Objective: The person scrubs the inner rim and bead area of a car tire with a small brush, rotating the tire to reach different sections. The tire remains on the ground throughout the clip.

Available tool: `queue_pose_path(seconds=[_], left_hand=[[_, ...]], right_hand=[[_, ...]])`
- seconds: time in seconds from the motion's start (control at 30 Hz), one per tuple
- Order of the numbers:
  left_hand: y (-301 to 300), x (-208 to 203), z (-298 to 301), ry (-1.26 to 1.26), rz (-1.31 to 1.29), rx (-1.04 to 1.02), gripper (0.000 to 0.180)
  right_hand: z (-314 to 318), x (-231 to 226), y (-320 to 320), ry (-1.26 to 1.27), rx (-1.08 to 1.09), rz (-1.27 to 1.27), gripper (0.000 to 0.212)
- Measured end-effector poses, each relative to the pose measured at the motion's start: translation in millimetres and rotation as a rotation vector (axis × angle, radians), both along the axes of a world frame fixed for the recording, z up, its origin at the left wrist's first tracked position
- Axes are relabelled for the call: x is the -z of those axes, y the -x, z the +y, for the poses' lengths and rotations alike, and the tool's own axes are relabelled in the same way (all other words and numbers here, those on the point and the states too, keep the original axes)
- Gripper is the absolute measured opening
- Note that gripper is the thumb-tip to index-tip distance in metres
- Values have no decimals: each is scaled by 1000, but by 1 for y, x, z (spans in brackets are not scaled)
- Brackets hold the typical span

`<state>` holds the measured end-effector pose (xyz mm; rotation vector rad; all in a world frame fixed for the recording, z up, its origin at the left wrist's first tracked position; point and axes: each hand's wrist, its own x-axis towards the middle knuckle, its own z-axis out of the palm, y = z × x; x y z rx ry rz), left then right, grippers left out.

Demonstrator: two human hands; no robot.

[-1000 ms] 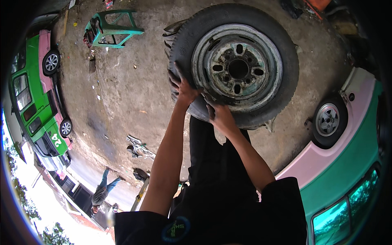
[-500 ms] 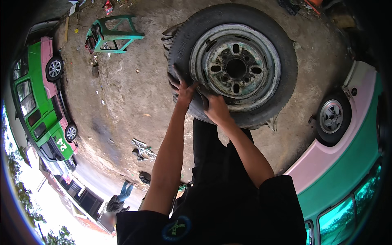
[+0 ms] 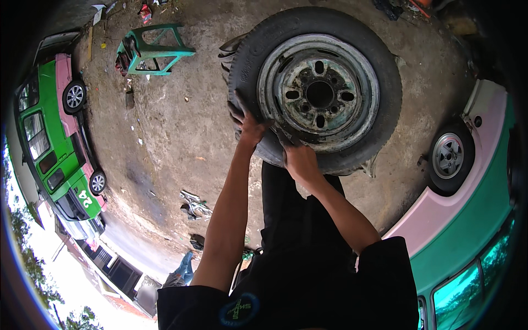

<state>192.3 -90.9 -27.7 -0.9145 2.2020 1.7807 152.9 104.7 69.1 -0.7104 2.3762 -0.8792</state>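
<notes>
A black tyre (image 3: 379, 60) on a worn, rusty steel rim (image 3: 360, 71) lies face up in front of my legs. My left hand (image 3: 251, 127) rests at its near left edge, dark-smudged fingers spread over the tread and thumb across the sidewall. Close beside it, my right hand (image 3: 298, 157) lies on the near sidewall, fingers stretched toward the edge of the rim. The two hands almost meet; the undersides of the fingers are hidden. Something dark and folded (image 3: 231, 47) sticks out from under the tyre at its left.
A green plastic stool (image 3: 159, 52) with dark cloth on it stands at far left. A green and pink van (image 3: 60, 148) is parked left, a teal and pink vehicle (image 3: 462, 214) right. Metal parts (image 3: 194, 204) lie on the dirt floor; a person's jeans (image 3: 186, 268) show behind my left arm.
My right hand has shifted slightly right and down along the sidewall. My left hand stays at the tyre's edge. The person at lower left is now partly hidden behind my sleeve.
</notes>
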Motion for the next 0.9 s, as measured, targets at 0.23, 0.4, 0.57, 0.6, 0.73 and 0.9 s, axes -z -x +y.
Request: queue_pose_path(seconds=[0.23,0.4,0.57,0.6,0.73,0.9], left_hand=[[5,-11,7,317,-211,54,129],[15,-30,16,376,-205,33,156],[20,-40,23,466,-282,-8,164],[21,-40,22,445,-308,0,167],[20,-35,15,72,-100,-1,167],[16,-29,17,488,-280,61,166]], right_hand=[[-4,22,4,159,284,-105,26],[-2,23,5,322,302,-155,28],[0,17,-5,272,229,-136,34],[-1,17,-7,289,222,-68,34],[-1,18,-10,302,217,-116,34],[-4,16,-15,181,197,-203,31]])
